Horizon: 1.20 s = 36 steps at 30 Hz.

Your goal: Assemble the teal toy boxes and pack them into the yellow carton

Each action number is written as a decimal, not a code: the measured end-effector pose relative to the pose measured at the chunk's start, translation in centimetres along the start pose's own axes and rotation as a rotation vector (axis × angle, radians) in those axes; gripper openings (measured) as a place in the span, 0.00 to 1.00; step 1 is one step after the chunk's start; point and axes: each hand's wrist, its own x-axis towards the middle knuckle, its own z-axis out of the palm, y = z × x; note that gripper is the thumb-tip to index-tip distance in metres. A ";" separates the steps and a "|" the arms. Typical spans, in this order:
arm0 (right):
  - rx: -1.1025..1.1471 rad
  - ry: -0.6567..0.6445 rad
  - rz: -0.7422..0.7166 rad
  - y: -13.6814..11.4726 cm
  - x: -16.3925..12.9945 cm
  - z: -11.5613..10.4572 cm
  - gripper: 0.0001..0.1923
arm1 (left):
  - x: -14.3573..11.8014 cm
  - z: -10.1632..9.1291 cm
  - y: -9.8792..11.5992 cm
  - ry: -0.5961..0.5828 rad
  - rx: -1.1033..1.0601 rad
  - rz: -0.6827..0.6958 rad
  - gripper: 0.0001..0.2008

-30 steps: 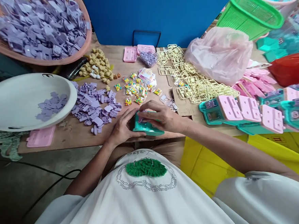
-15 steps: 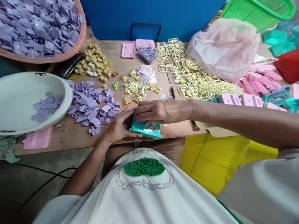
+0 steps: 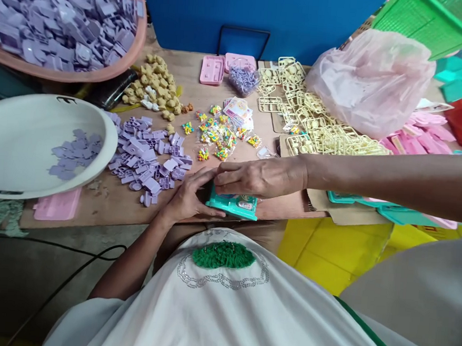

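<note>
Head: curled fingers (image 3: pixel 227 178) against teal case (image 3: pixel 233 208)

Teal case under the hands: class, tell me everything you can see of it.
The teal case is boxy, with a glossy, plastic look. It sits slightly angled at the near edge of the table. A pale, dark-marked patch shows toward its right end. The left hand grips its left end; the right hand covers much of its top. Its underside is hidden.

A green basket (image 3: pixel 427 28) sits near a blue panel (image 3: pixel 242 10).
</note>
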 end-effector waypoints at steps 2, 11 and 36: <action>0.040 -0.002 0.010 0.0 0.2 -0.1 0.22 | 0.0 -0.1 0.1 0.001 -0.006 -0.012 0.48; -0.070 0.025 -0.129 1.0 0.8 -0.1 0.20 | -0.2 0.3 -0.1 0.038 -0.049 -0.073 0.42; -0.243 1.016 0.276 -4.5 -1.9 11.1 0.23 | -1.5 2.0 0.0 0.088 -0.270 -0.205 0.47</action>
